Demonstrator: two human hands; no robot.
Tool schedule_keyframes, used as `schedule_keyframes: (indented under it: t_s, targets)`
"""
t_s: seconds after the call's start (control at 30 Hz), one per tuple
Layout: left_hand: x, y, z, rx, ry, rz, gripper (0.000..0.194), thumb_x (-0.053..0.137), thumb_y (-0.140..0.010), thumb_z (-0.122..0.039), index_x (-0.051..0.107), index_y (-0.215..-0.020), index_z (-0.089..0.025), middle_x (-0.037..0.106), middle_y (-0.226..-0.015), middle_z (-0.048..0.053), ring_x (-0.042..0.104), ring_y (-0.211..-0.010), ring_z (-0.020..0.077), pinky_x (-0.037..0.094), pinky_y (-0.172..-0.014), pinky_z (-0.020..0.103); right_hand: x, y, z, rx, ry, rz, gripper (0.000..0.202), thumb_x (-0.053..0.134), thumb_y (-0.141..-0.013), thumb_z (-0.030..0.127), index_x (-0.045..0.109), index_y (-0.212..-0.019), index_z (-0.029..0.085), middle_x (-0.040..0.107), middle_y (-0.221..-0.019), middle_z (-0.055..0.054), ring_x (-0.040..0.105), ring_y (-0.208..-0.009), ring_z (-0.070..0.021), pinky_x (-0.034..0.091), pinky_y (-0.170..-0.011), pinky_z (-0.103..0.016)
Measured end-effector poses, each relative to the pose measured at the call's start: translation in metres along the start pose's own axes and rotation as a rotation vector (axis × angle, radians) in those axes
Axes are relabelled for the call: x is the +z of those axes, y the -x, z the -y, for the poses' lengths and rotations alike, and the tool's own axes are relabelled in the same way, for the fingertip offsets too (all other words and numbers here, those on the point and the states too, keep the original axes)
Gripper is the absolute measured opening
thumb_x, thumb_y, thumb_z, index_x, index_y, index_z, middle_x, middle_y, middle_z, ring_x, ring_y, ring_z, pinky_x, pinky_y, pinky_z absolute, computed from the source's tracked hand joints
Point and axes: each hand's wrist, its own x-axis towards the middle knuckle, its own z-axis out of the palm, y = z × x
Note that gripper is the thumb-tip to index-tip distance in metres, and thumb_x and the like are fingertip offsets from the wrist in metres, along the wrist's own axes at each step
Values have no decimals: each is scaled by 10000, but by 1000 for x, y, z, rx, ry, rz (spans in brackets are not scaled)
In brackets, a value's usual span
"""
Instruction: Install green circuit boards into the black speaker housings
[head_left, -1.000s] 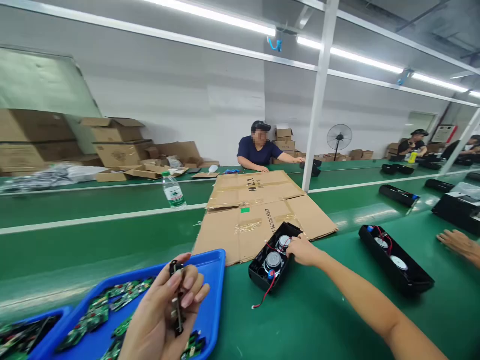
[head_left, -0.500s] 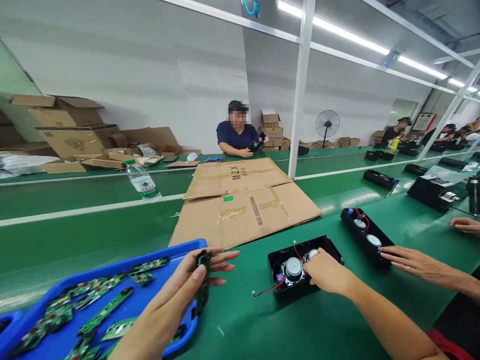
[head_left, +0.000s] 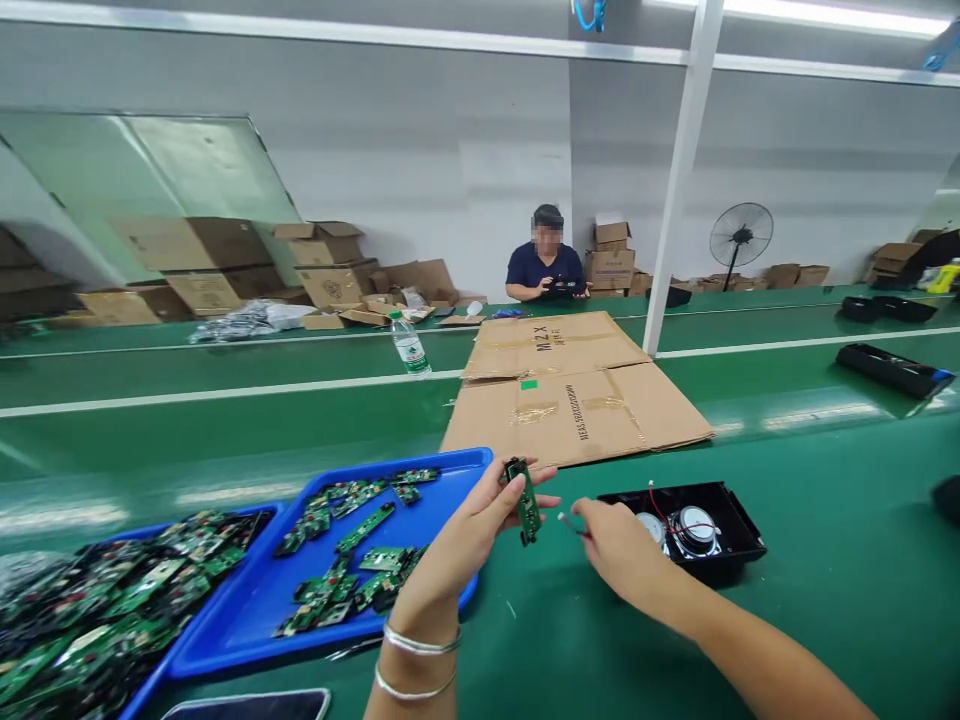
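Now we pinch a green circuit board (head_left: 527,500) upright in our left hand (head_left: 471,528), just left of the black speaker housing (head_left: 690,530), while our right hand (head_left: 611,545) grips its wire end (head_left: 564,520).

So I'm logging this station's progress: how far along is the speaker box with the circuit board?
Done: two speaker drivers sit in the open black housing. In hand: the left hand holds a green circuit board upright, while the right hand pinches a wire end beside it. Left: board and wire look unjoined, and the board is outside the housing.
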Motion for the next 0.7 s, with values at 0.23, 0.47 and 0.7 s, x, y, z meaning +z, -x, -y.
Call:
schedule_keyframes:
  t_s: [0.23, 0.47, 0.7]
  targets:
    - [18, -12, 8, 66, -4, -24, 294, 570, -787, -394, 379, -920, -213, 642, -671, -12, 649, -618, 177, 477, -602, 277, -23, 2, -28, 67, -983, -178, 236, 573, -791, 376, 524, -911, 178, 563, -752, -3, 574, -633, -126, 478, -615, -269]
    - [49, -33, 39, 30, 1, -38, 321, 524, -803, -410, 353, -985, -207, 518, -502, -72, 511, -406, 116, 375, -430, 213, -25, 4, -32, 80, -878, -84, 206, 562, -800, 373, 578, -833, 171, 536, -650, 17, 475, -533, -92, 395, -491, -214]
    - [47, -30, 45, 24, -169, 47, 518, 507, -776, -159, 360, -1265, -244, 488, -1022, 56, 619, -754, 150, 514, -681, 297, -28, 5, -33, 8, -578, -310, 127, 517, -818, 280, 601, -791, 188, 596, -773, -23, 547, -687, -143, 445, -625, -249]
